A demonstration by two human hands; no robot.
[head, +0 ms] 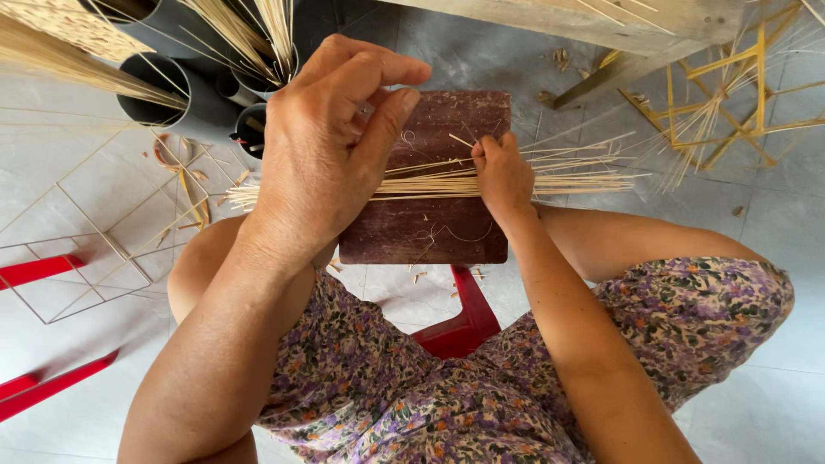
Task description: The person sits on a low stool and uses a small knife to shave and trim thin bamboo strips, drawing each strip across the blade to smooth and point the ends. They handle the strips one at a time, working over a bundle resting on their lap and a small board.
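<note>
Grey tiled floor (756, 404) lies open to my right, while dark tubes (159, 94) of sticks and a thin stick frame (77, 258) crowd my left. On my knees rests the dark red board (430, 228), its near edge free. The bundle of bamboo slivers (447, 182) lies across the board, overhanging both side edges, my right hand (503, 176) closed around it and my left hand (322, 150) raised above, fingers curled, pinching a sliver.
</note>
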